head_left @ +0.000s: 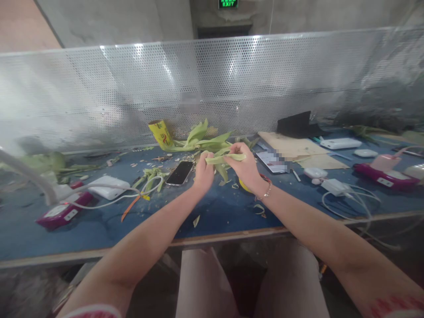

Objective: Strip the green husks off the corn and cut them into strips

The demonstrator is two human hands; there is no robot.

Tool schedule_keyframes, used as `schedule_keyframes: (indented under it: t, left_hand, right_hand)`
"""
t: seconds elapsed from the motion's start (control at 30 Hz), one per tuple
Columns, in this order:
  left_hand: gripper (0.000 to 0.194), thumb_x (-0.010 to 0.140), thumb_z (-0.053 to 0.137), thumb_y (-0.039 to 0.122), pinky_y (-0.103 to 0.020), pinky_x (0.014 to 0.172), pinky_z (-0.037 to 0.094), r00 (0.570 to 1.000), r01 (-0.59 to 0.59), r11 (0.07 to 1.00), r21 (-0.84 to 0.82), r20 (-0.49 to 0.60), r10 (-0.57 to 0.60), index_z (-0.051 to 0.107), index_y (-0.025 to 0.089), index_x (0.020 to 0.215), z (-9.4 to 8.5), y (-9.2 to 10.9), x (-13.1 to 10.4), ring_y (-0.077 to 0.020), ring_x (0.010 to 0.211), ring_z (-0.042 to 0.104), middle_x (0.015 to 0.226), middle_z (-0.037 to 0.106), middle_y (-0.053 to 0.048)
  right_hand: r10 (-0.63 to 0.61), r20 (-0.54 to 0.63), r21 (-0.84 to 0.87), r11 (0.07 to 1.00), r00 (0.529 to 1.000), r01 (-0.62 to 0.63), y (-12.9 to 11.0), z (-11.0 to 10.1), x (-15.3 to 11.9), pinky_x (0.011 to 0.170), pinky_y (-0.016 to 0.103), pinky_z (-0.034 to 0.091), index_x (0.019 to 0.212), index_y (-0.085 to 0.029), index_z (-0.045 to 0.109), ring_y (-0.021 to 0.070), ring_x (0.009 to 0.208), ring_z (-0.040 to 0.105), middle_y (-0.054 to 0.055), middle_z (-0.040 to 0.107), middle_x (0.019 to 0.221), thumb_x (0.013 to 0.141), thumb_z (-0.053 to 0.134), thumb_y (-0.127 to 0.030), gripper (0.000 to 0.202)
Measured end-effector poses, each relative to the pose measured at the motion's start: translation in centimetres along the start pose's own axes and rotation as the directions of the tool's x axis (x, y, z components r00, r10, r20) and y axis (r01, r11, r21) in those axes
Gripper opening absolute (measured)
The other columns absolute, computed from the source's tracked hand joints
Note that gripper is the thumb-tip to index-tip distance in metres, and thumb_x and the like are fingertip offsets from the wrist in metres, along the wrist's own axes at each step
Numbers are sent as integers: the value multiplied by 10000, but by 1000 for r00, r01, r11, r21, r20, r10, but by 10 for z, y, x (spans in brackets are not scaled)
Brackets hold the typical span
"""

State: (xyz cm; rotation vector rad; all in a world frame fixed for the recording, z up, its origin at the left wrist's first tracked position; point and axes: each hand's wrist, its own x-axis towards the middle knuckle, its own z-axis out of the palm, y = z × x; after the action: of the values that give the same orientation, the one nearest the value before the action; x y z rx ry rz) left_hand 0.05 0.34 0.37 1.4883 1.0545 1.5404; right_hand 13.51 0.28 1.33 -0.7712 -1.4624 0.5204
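Note:
My left hand (204,170) is closed around one end of a pale green corn husk strip (220,160) above the middle of the table. Thumb and fingers of my right hand (243,163) pinch the same strip toward its other end. More green husk leaves (198,134) lie just behind my hands, along the foot of the metal screen. A yellow tape roll or similar round yellow item (244,185) is partly hidden beneath my right wrist. Beside my left hand a dark-screened phone (179,172) rests on the table.
A yellow printed cup-like container (161,134) leans by the perforated screen (215,84). Purple power strips (64,215) with white cables stand at left and right. Cardboard pieces (291,145), a printed card (272,161) and white chargers (336,187) lie rightward. Husk scraps (150,176) litter the blue tabletop (225,221).

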Motion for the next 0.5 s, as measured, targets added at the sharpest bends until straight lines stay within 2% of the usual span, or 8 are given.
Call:
schedule_keyframes:
  t: [0.07, 0.13, 0.2, 0.27, 0.37, 0.5]
  left_hand:
    - [279, 872, 478, 436, -210, 468, 278, 998, -50, 999, 10, -23, 50, 415, 210, 720, 1, 2, -1, -81, 481, 347, 550, 380, 55]
    - [290, 871, 464, 462, -211, 446, 284, 997, -62, 998, -2, -36, 62, 431, 212, 729, 3, 2, -2, -77, 442, 344, 521, 376, 60]
    - [305, 866, 462, 482, -209, 431, 294, 998, -45, 998, -38, -34, 44, 442, 211, 729, 3, -1, -1, -73, 420, 351, 509, 386, 61]
    - [318, 861, 464, 490, -205, 426, 310, 998, -54, 996, -65, -34, 52, 447, 205, 720, 3, -4, 2, -70, 419, 372, 518, 408, 57]
    - [309, 862, 458, 483, -198, 424, 333, 999, -36, 993, -109, -32, 32, 461, 201, 735, 1, -10, 6, -69, 423, 397, 532, 427, 56]
    - [294, 870, 440, 465, -189, 407, 324, 998, 66, 984, -168, 6, -66, 470, 198, 751, 3, -12, 7, -63, 403, 372, 514, 409, 64]
  right_hand:
    - [-89, -16, -65, 994, 996, 88, 5, -1, 2, 714, 316, 458, 843, -220, 511, 153, 766, 538, -6, 542, 836, 685, 656, -200, 215]
    - [-195, 39, -184, 963, 980, 198, 8, -5, 4, 734, 329, 451, 764, -217, 515, 164, 780, 534, 3, 548, 822, 705, 631, -166, 139]
    - [-298, 126, -296, 899, 946, 323, 10, -8, 6, 765, 349, 441, 680, -215, 509, 175, 772, 533, 8, 556, 765, 746, 584, -135, 128]
    - [-384, 224, -361, 821, 896, 442, 12, -11, 7, 813, 371, 427, 679, -214, 526, 190, 793, 542, 19, 578, 751, 790, 541, -118, 147]
    - [-458, 357, -379, 725, 814, 575, 15, -13, 8, 847, 375, 424, 845, -201, 574, 212, 888, 545, 62, 611, 872, 838, 495, -115, 117]
    - [-443, 512, -413, 624, 736, 663, 14, -15, 6, 829, 377, 445, 1076, -206, 555, 222, 958, 526, 103, 565, 1058, 859, 430, -98, 273]
